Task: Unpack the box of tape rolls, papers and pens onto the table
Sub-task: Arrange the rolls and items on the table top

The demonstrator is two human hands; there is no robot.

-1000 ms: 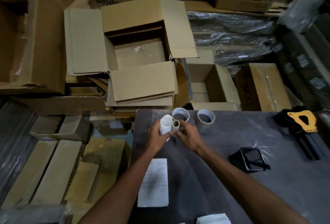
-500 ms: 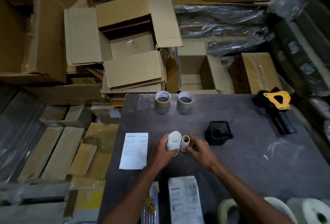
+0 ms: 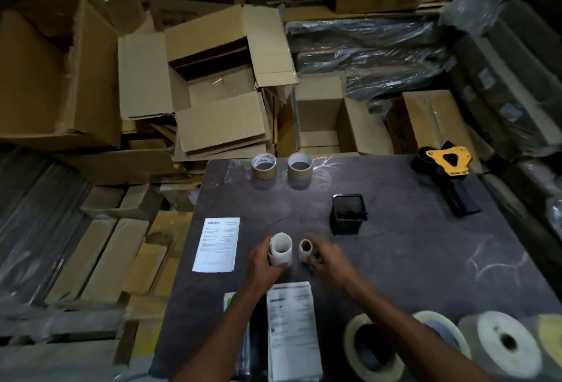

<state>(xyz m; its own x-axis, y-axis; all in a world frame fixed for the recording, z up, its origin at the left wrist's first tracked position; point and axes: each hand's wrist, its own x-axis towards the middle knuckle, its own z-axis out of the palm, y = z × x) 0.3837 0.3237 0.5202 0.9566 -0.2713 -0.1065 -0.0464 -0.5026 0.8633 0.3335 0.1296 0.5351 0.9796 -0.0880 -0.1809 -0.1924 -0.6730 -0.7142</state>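
My left hand point(image 3: 263, 263) grips an upright white paper roll point(image 3: 281, 248) standing on the dark table point(image 3: 410, 247). My right hand point(image 3: 327, 260) pinches a small cardboard core roll point(image 3: 305, 248) beside it. Two brown tape rolls point(image 3: 264, 165) point(image 3: 300, 166) stand at the table's far edge. A printed paper point(image 3: 216, 244) lies to the left, and another printed sheet stack point(image 3: 292, 330) lies between my forearms. A packet of pens point(image 3: 240, 339) lies left of that stack, partly hidden by my left arm. The open cardboard box point(image 3: 222, 83) sits beyond the table.
A black square pen holder point(image 3: 348, 213) stands right of centre. A yellow and black tape dispenser point(image 3: 450, 168) lies at the far right corner. Large tape rolls point(image 3: 374, 348) point(image 3: 504, 342) sit at the near right edge. Cardboard boxes crowd the floor left and behind.
The view tilted down further, so the table looks nearer. Both hands still hold the two rolls upright on the table; the small roll now stands slightly further from the white one.
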